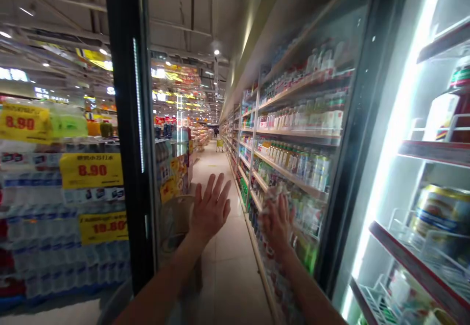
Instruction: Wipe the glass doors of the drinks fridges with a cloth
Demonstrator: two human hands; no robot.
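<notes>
A glass cooler door with a black frame [127,119] stands swung out in front of me, and I look through its pane. My left hand [211,205] is raised before the pane, palm forward, fingers stretched and slightly apart, with nothing in it. Whether it touches the glass I cannot tell. My right hand [277,224] is up against the right part of the pane, blurred by motion. Under and around its fingers bunches a crumpled, pale greyish cloth [270,200].
To the right is the lit cooler with wire-fronted shelves [436,153] holding cans [440,210] and a bottle. Beyond the pane, long drink shelves [293,131] line an aisle floor [216,163]. Stacked packs of bottled water [62,232] with yellow price signs [91,170] stand left.
</notes>
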